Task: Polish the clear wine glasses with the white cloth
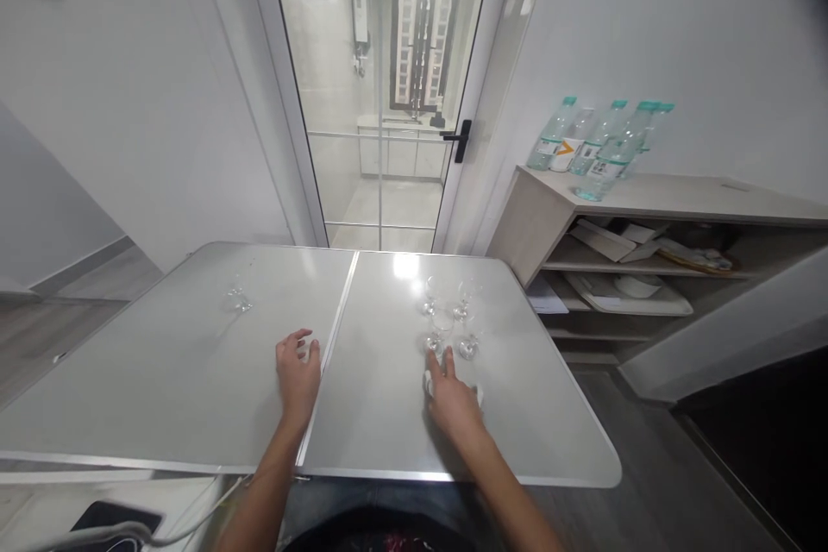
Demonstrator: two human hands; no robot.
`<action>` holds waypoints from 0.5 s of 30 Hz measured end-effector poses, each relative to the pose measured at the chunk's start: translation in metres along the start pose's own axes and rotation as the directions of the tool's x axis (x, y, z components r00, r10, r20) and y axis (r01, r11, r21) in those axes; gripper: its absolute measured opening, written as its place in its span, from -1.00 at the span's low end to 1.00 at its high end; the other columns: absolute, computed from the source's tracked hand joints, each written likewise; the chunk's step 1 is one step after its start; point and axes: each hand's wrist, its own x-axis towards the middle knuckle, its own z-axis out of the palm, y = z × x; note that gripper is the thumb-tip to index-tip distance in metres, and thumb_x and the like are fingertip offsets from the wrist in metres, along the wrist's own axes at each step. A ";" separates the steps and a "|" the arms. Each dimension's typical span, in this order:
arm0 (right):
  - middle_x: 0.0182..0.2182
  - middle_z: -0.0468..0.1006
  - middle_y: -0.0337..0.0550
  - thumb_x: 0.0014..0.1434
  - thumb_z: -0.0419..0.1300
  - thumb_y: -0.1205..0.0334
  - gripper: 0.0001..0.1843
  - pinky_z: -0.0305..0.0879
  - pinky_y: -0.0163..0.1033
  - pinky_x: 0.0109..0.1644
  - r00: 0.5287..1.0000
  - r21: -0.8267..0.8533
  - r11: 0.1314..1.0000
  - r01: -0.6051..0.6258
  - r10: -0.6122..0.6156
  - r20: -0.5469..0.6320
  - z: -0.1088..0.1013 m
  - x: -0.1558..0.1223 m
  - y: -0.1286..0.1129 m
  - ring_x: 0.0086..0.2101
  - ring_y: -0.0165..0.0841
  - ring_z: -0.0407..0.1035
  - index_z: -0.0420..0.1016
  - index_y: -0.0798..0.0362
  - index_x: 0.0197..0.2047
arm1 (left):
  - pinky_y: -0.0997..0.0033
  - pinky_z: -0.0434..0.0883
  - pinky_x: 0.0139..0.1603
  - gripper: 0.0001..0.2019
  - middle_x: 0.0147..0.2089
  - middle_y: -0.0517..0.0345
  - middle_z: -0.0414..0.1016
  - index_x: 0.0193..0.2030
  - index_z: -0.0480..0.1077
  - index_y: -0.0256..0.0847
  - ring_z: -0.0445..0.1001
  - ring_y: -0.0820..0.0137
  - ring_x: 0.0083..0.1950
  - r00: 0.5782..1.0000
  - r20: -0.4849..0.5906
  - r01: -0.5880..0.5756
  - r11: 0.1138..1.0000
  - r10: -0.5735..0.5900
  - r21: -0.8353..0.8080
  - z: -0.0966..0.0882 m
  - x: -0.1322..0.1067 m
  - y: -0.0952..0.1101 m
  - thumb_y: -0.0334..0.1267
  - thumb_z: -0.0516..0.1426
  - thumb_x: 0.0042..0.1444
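Note:
Several small clear stemmed glasses [460, 310] stand grouped on the right half of a light grey folding table. My right hand [454, 404] is over the near side of this group, index and middle fingers stretched forward and apart. Its fingertips reach the base of the near-left glass [433, 343]; whether they touch is unclear. Pale, shiny edges show on both sides of the hand, mostly covered by it. Left of the table's centre seam, my left hand [298, 375] hovers with loosely bent, parted fingers and nothing in it. Farther left is another clear glass item [239, 300], hard to make out.
The table [194, 379] has a metal-edged seam down its middle. At right, a wooden shelf unit [686, 194] carries several plastic bottles [605, 159] on top. A glazed door [381, 103] stands beyond the table. A dark phone [116, 522] and cable lie at lower left.

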 end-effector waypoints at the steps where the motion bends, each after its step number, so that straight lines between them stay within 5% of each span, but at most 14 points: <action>1: 0.54 -0.33 0.32 0.06 0.07 0.53 0.02 0.45 -0.05 -0.08 1.000 -0.003 1.000 -0.011 0.011 -0.010 0.002 -0.008 0.001 -0.11 -0.11 0.62 -0.11 0.04 0.57 | 0.12 0.50 0.05 -0.75 0.03 -0.03 0.36 -0.01 0.48 -0.20 0.46 0.22 0.01 1.000 -0.031 -0.004 1.000 0.005 0.015 -0.001 0.006 -0.003 -0.22 0.15 0.20; 8: 0.56 -0.18 -0.05 -0.01 -0.03 0.62 0.00 0.44 -0.08 0.07 0.996 0.027 1.000 0.014 -0.011 -0.094 0.017 -0.062 0.025 -0.05 -0.21 0.60 0.14 -0.11 0.50 | -0.04 0.27 0.35 -0.43 0.14 -0.16 0.26 0.25 0.29 -0.35 0.32 0.07 0.22 0.934 -0.348 -0.022 0.986 0.079 0.165 -0.002 0.076 -0.025 -0.33 0.26 0.09; 15: 0.50 0.10 -0.04 0.04 -0.08 0.61 -0.09 0.41 -0.13 0.21 0.979 0.133 0.990 0.054 -0.026 -0.203 0.038 -0.088 0.059 0.25 -0.16 0.40 0.23 0.03 0.46 | -0.19 0.02 0.48 0.12 0.41 -0.53 0.06 0.41 -0.09 -0.54 0.04 -0.19 0.47 0.881 -0.473 0.047 0.988 0.029 0.147 -0.011 0.154 -0.041 -0.11 0.48 -0.10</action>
